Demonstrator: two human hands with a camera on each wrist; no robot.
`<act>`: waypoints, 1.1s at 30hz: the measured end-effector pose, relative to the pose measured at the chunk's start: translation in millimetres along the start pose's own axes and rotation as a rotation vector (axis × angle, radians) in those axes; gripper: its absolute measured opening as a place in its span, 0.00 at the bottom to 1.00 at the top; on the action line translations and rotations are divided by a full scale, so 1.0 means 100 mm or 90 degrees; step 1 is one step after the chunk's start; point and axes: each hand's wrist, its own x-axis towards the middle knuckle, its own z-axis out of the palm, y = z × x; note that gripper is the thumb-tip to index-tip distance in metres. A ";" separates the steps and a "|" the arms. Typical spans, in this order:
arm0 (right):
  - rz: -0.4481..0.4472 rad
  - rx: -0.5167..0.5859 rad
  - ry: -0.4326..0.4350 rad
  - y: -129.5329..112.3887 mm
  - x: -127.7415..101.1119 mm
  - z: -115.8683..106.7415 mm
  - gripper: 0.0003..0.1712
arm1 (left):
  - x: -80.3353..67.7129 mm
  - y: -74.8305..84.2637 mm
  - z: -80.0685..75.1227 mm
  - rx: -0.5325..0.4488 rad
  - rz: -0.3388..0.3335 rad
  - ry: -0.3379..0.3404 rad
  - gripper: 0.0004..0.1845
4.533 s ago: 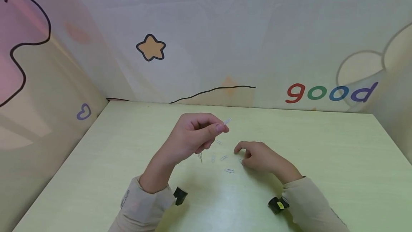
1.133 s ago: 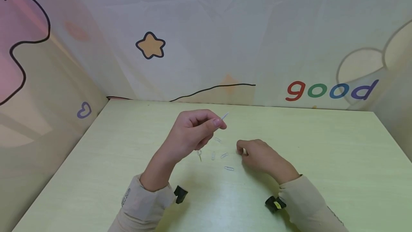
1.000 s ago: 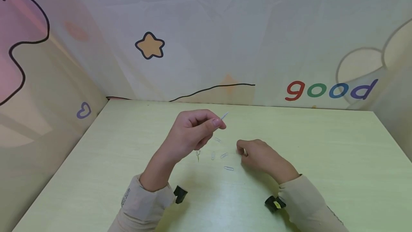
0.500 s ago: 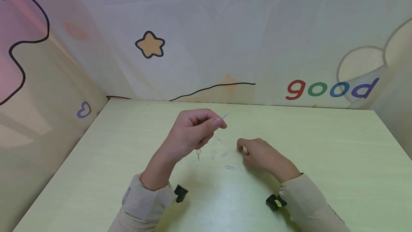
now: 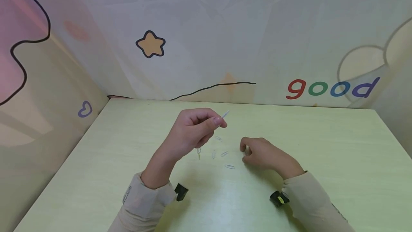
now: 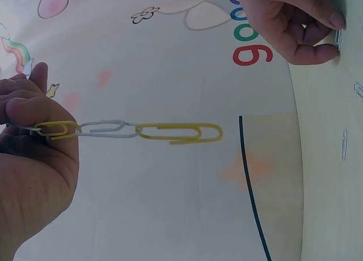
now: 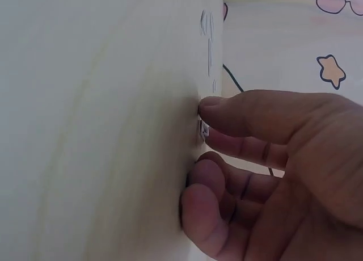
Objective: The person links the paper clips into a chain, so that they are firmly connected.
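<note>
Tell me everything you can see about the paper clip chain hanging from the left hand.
The paper clip chain is made of bent wire clips, apparently coated metal, hooked end to end. From the left hand down come a yellow clip, a white clip, then a second yellow clip at the free end. The chain dangles roughly straight, its lower end touching nothing. The hand pinches and partly hides its top; a whitish tip poking out above probably belongs to it.

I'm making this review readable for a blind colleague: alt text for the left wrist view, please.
A left hand holds a chain of yellow and white paper clips. At upper right, the right hand curls its fingers about a loose clip; two more clips lie on the table.
</note>
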 end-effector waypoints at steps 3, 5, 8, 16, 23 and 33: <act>-0.006 -0.012 -0.006 -0.01 0.00 -0.01 0.10 | 0.00 0.00 0.00 -0.001 -0.002 0.003 0.11; -0.009 -0.025 -0.004 -0.03 0.01 -0.01 0.09 | 0.00 0.00 0.00 -0.001 -0.003 0.003 0.11; -0.011 -0.043 -0.002 -0.07 0.00 -0.01 0.07 | 0.00 -0.01 0.00 0.000 0.000 0.001 0.11; -0.008 -0.073 -0.017 -0.15 -0.11 -0.08 0.11 | 0.00 -0.03 -0.01 0.010 0.000 0.003 0.11; -0.023 -0.139 0.014 -0.19 -0.11 -0.05 0.11 | 0.01 -0.01 0.01 0.002 -0.001 0.001 0.11; -0.062 -0.179 0.039 -0.23 -0.12 -0.02 0.09 | 0.02 -0.04 0.02 0.007 -0.008 0.001 0.11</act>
